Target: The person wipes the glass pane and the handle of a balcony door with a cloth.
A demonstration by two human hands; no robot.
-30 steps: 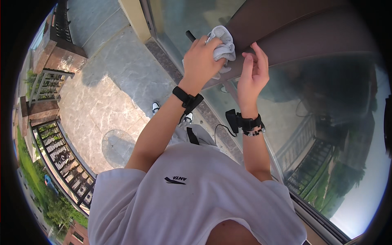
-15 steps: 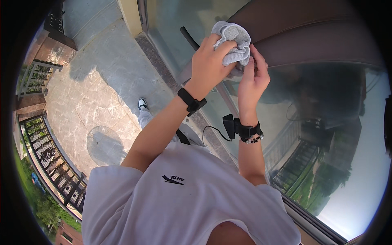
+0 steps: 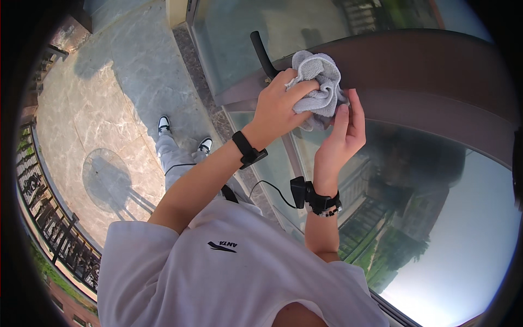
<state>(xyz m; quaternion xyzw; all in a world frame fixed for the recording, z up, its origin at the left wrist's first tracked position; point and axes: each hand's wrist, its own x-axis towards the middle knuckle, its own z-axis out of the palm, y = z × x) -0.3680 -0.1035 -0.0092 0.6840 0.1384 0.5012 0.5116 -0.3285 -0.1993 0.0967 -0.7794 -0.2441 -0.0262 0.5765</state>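
Observation:
My left hand (image 3: 278, 106) is closed around a bunched light-grey cloth (image 3: 321, 82), its fingers pressed into the folds. My right hand (image 3: 343, 139) pinches the lower right edge of the same cloth between thumb and fingers. Both hands are at the brown frame (image 3: 414, 71) of a glass door, and the cloth covers part of that frame. A black door handle (image 3: 263, 54) sticks out just left of the cloth. What lies under the cloth is hidden.
Reflective glass (image 3: 414, 218) spans the right side, mirroring a railing and greenery. Stone paving (image 3: 103, 114) lies to the left, with a dark metal railing (image 3: 60, 218) along its edge. A thin black cable (image 3: 267, 185) runs from the device on my right wrist.
The view has shifted, so the handle and more of the brown frame show and both shoes are visible. My hands and the cloth sit slightly lower in the picture, the grip much the same.

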